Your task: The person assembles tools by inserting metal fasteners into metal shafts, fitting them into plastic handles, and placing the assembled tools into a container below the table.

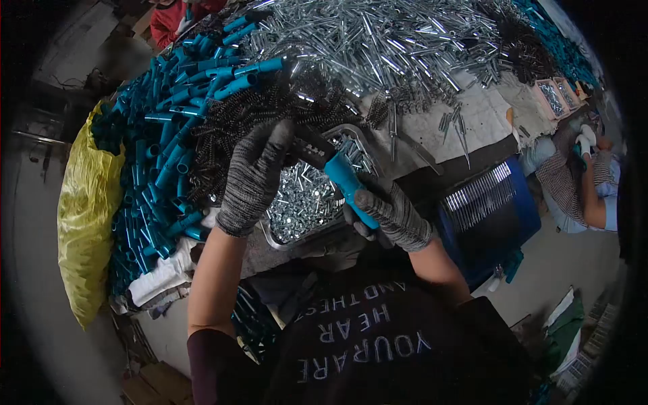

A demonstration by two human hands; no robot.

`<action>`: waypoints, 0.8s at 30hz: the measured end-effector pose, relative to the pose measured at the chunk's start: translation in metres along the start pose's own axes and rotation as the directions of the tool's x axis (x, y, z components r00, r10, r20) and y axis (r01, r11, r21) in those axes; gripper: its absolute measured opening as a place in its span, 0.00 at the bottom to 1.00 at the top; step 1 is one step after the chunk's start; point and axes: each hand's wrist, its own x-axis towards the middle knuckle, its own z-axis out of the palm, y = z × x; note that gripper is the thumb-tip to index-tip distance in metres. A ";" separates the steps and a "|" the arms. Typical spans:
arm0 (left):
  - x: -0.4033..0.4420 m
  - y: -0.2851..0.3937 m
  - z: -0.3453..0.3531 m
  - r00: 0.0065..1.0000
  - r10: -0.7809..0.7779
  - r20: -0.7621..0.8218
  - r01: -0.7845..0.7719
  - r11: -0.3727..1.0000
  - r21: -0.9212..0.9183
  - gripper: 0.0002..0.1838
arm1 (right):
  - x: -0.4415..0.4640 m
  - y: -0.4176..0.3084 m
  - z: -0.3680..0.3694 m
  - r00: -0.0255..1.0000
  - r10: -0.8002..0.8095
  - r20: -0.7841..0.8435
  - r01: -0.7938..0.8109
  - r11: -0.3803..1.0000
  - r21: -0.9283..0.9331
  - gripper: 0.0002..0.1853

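My left hand [255, 177], in a grey knitted glove, is closed on a dark flat bar [313, 150] with a row of small light marks or holes. Its lower right end meets the wide end of a teal plastic handle [343, 175]; whether it sits inside cannot be told. My right hand [398, 214], gloved the same way, wraps round the narrower part of that handle, which points down to the right. Below both hands stands a metal tray [278, 246] full of small shiny metal pins or screws.
Teal tubes [162, 135] are heaped at the left beside a yellow sack [88, 223]. Dark springs [233, 118] and silver rods [378, 40] cover the table's back. Right of me is a blue bin [525, 202] with rods lined up. Other people work at far right and top left.
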 end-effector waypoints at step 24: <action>-0.045 0.006 -0.019 0.831 -0.152 0.536 -0.182 0.834 0.520 0.21 | -0.003 0.010 0.014 0.919 0.279 0.280 -0.197 0.938 -0.285 0.28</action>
